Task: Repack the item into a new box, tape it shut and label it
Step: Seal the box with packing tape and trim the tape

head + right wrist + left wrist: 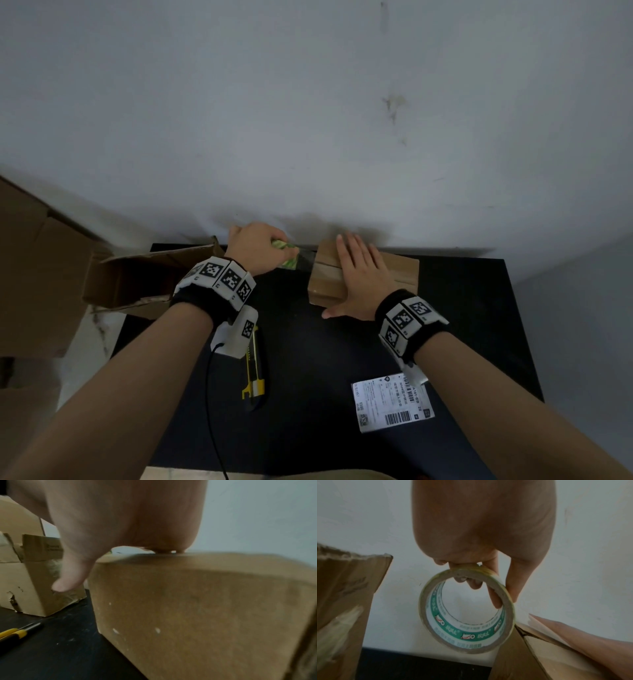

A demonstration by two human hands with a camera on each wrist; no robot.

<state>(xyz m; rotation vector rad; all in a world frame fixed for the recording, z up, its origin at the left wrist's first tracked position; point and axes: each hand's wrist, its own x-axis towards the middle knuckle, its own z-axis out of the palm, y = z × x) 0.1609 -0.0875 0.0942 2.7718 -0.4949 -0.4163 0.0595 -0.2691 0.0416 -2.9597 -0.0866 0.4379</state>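
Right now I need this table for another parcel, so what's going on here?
A person is taping a small brown cardboard box shut on the black table. The left hand grips a roll of clear packing tape with a green-printed core, with a strip stretched to the box's left end. The right hand presses flat on the closed flaps. A white printed shipping label lies loose on the table, not yet stuck on, near a yellow and black utility knife. An opened older carton sits at the left.
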